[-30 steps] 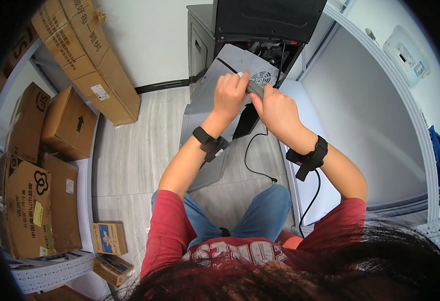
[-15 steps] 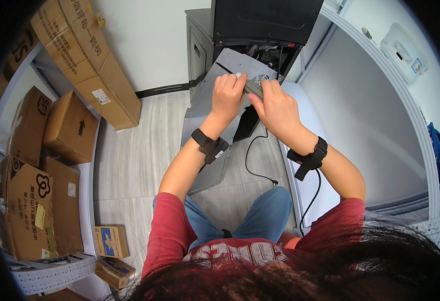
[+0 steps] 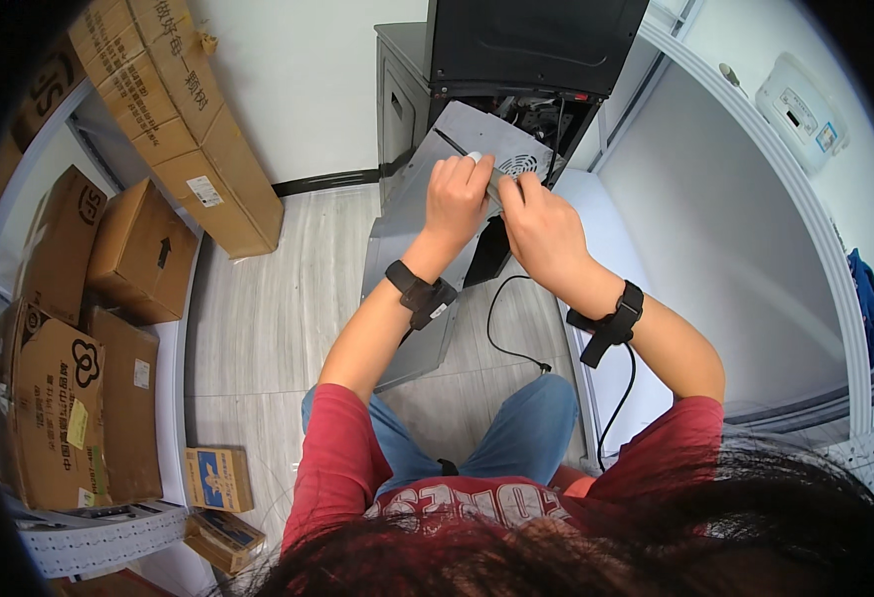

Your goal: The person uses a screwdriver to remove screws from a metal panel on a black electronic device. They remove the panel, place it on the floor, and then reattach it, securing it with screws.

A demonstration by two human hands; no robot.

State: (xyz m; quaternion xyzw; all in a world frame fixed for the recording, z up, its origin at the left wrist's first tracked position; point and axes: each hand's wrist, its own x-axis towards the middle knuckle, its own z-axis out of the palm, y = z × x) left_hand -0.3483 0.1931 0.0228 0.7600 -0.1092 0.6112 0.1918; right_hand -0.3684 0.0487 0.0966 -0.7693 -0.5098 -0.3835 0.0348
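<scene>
My left hand (image 3: 460, 197) and my right hand (image 3: 546, 234) are close together, fingers closed on a narrow grey piece (image 3: 494, 189). My fingers hide most of it, so its kind cannot be made out. A small white bit shows at my left fingertips. Just beneath lies a grey metal panel (image 3: 422, 204), tilted, with a dark slot and a round vent grille (image 3: 519, 165). It leans toward me from the open lower part of a black machine (image 3: 531, 50), where wires and dark parts (image 3: 536, 114) show.
A black power cord (image 3: 491, 310) curls on the floor, its plug (image 3: 544, 367) near my right knee. Cardboard boxes (image 3: 143, 254) fill a shelf on the left, with a tall carton (image 3: 223, 189) beside it. Right of me stands a white-framed shelf (image 3: 805, 199). Both wrists wear black straps.
My right hand has turned and its fingers have curled further, covering more of the grey piece. My left hand is slightly lower in the picture, partly because the whole view has shifted a little.
</scene>
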